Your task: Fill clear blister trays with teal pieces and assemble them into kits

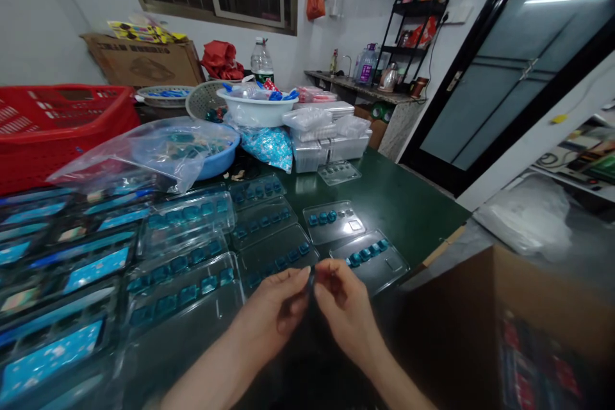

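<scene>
My left hand (pixel 276 307) and my right hand (pixel 343 304) meet over the near edge of the dark green table (pixel 408 205). Both pinch a small dark item (pixel 311 280) between their fingertips; it is too small to name. Just beyond the fingers lie clear plastic blister trays (pixel 369 259) holding rows of small blue pieces. More such trays (pixel 182 282) spread to the left, some stacked over blue printed cards (pixel 96 269).
A red basket (pixel 57 122) stands at the far left. A blue bowl under a clear bag (pixel 144 154), a white bowl (pixel 257 112) and stacked clear boxes (pixel 327 144) sit at the back. A brown cardboard box (pixel 504 333) is at the right.
</scene>
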Demonstrator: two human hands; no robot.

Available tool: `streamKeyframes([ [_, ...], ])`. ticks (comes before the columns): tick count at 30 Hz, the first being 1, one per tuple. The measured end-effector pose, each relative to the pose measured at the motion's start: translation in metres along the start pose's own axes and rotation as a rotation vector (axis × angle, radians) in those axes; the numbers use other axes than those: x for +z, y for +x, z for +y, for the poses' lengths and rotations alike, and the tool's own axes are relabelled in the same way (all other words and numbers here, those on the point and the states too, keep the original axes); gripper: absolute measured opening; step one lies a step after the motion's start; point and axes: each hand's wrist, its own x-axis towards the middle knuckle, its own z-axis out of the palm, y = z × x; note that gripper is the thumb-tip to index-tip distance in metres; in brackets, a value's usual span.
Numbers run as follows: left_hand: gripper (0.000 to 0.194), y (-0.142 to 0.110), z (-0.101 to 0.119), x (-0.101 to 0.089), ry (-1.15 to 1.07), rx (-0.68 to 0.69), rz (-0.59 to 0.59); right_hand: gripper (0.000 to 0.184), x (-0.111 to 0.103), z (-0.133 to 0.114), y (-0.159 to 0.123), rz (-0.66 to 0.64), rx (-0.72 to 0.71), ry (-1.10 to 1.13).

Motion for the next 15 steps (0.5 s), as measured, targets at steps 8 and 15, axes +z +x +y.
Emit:
streamKeyframes([
  [8,0.026,0.018,0.000,0.010,0.012,-0.067,0.060,0.019,-0.021,0.004,0.011,-0.047,-0.291,-0.271],
  [15,0.023,0.033,0.007,0.014,0.124,-0.047,0.003,0.023,-0.041,0.000,0.031,-0.113,-0.184,-0.235],
])
